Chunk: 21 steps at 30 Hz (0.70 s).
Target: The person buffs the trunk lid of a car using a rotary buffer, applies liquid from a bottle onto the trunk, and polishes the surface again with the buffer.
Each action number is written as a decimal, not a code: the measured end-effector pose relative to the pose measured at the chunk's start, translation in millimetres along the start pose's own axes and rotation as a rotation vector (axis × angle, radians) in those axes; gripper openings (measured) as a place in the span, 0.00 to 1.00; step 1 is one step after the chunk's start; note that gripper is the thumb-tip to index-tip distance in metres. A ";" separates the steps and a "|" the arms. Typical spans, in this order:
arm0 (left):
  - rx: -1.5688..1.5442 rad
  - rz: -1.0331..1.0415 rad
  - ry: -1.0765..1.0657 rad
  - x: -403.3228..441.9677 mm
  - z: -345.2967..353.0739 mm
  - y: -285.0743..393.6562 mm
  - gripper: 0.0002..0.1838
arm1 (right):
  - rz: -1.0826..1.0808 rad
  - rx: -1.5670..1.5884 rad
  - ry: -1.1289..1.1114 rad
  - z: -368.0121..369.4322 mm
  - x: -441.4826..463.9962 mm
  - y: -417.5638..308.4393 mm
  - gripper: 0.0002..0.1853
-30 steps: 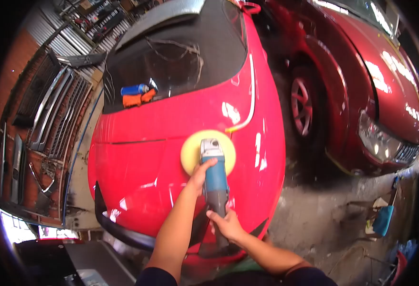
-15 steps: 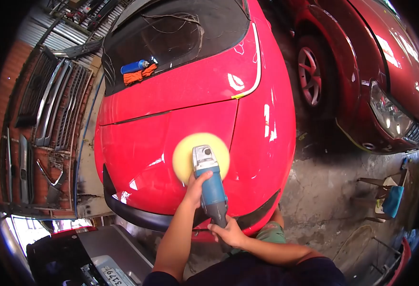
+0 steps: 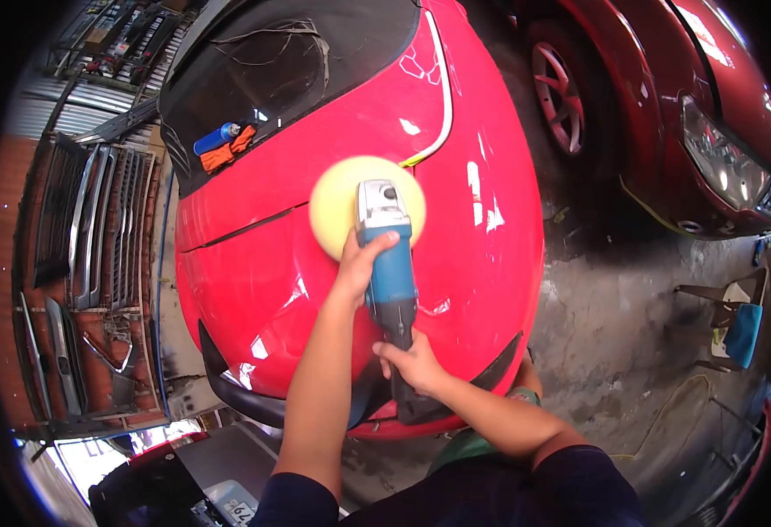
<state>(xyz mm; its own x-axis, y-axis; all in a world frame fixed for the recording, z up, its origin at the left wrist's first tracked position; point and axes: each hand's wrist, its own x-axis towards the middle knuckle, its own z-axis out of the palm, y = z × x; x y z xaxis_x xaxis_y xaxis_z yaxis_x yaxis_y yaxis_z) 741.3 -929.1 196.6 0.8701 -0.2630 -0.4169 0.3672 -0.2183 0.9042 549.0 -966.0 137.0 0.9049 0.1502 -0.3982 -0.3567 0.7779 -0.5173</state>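
A blue electric polisher (image 3: 392, 272) with a silver head lies over the glossy red car panel (image 3: 254, 316). Its round yellow pad (image 3: 331, 206) looks blurred at the rim and covers part of the panel seam. My left hand (image 3: 363, 261) is wrapped around the body just behind the silver head, thumb on top. Further back, my right hand (image 3: 414, 362) grips the dark rear handle. Whether the pad's whole face touches the paint is hidden beneath it.
A blue bottle (image 3: 216, 138) and an orange cloth (image 3: 227, 152) rest near the car's dark glass. A dark red vehicle (image 3: 658, 114) stands at right. Grilles (image 3: 96, 228) line the left wall. A chair with a blue cloth (image 3: 744, 335) is at lower right.
Both hands have pushed the polisher forward, away from my body, so its pad now lies across the seam. The view has shifted slightly.
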 end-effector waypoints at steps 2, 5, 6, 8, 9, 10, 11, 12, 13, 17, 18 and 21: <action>0.063 -0.009 -0.044 5.5 5.9 13.2 0.39 | -0.014 0.025 -0.013 -1.7 8.4 -8.1 0.15; 0.121 -0.018 -0.045 -2.5 4.9 17.0 0.42 | 0.021 0.043 -0.033 -3.7 5.4 -6.2 0.14; 0.135 -0.005 -0.022 -5.4 0.7 8.7 0.42 | 0.017 0.057 -0.054 -5.0 3.3 0.0 0.14; 0.142 0.020 0.018 -15.8 -7.3 -7.4 0.40 | 0.005 0.086 -0.094 -8.4 -5.1 22.1 0.14; 0.133 0.032 0.038 -24.2 -11.4 -16.7 0.38 | 0.011 0.095 -0.101 -8.4 -11.2 32.1 0.14; 0.123 0.043 0.058 -33.1 -15.1 -25.3 0.37 | 0.017 0.104 -0.108 -8.2 -18.3 42.5 0.15; 0.119 0.042 0.054 -41.8 -19.0 -34.1 0.37 | 0.026 0.110 -0.117 -8.3 -25.5 51.6 0.15; 0.114 0.040 0.052 -51.9 -20.8 -40.0 0.36 | 0.055 0.110 -0.114 -7.6 -33.8 56.8 0.15; 0.108 0.037 0.052 -62.3 -23.7 -46.1 0.36 | 0.072 0.096 -0.110 -7.7 -40.6 63.2 0.15; 0.106 0.038 0.079 -96.0 -36.5 -74.2 0.34 | 0.093 0.053 -0.113 -9.6 -64.5 95.8 0.12; 0.115 0.024 0.093 -105.1 -37.0 -76.7 0.33 | 0.086 0.047 -0.114 -9.7 -69.8 102.9 0.12; 0.110 0.041 0.096 -129.7 -42.0 -95.2 0.34 | 0.072 0.030 -0.123 -11.1 -86.5 126.0 0.11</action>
<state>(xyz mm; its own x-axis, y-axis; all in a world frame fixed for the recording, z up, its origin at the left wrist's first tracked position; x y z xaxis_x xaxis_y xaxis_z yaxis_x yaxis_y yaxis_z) 607.3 -834.7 168.5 0.9130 -0.1838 -0.3642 0.2972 -0.3121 0.9024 423.2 -887.7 97.8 0.8997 0.2783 -0.3362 -0.4160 0.7801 -0.4673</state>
